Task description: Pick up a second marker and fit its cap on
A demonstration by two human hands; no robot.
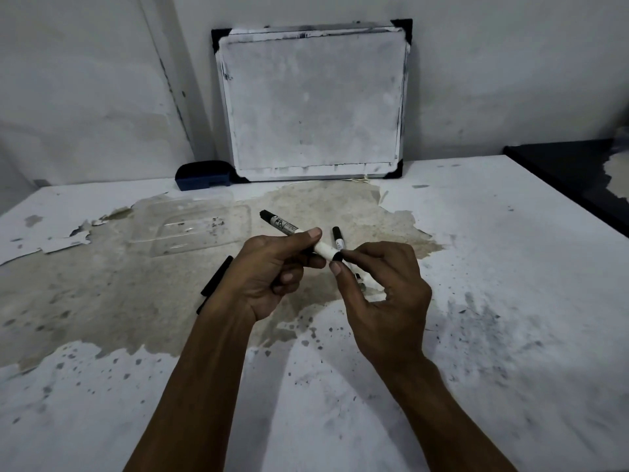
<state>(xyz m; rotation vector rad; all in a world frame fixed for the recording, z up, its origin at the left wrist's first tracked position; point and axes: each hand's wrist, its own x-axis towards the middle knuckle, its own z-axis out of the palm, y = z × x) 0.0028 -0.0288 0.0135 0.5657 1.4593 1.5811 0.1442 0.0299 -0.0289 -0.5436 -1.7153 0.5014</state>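
The marker [295, 237], a white barrel with a black cap at its upper-left end, sits just above the centre of the frame, tilted from upper left down to lower right and lifted off the table [476, 267]. The left hand [272, 270] grips its middle with fingers curled round the barrel and the thumb laid along the top; the right hand [377, 294] pinches the black end piece [338, 256] at the lower right tip between thumb and forefinger. It looks light, stiff and smooth, so likely a little slippery; the barrel seems the surest place to hold, the small end piece only for fingertips. Right behind the hands a second marker [338, 238] lies on the table, and black pens [216, 275] lie left of the left wrist. A clear plastic tray [190, 229] rests left of centre, a blue eraser [203, 174] and a smudged whiteboard [313, 100] stand at the top against the wall.
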